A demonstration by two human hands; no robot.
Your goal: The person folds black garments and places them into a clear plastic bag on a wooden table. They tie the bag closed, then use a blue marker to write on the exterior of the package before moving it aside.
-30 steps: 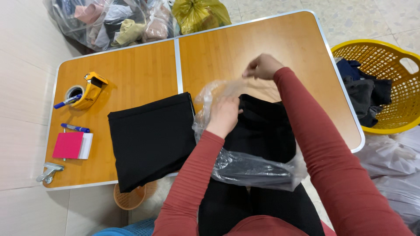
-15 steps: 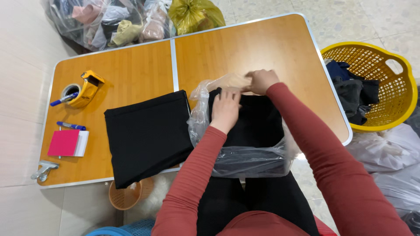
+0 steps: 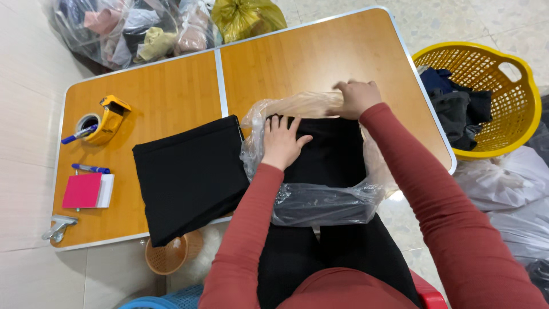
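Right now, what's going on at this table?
A person in red sleeves is working a folded black garment inside a clear plastic bag at the near edge of the wooden folding table. The left hand presses flat on the garment, while the right hand grips the bag's far, open end. A second folded black garment lies just to the left, unbagged. A yellow tape dispenser and a pink notepad sit further left; a yellow basket of dark clothes stands on the right.

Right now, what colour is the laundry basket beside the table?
Yellow; the laundry basket shows best in the head view.
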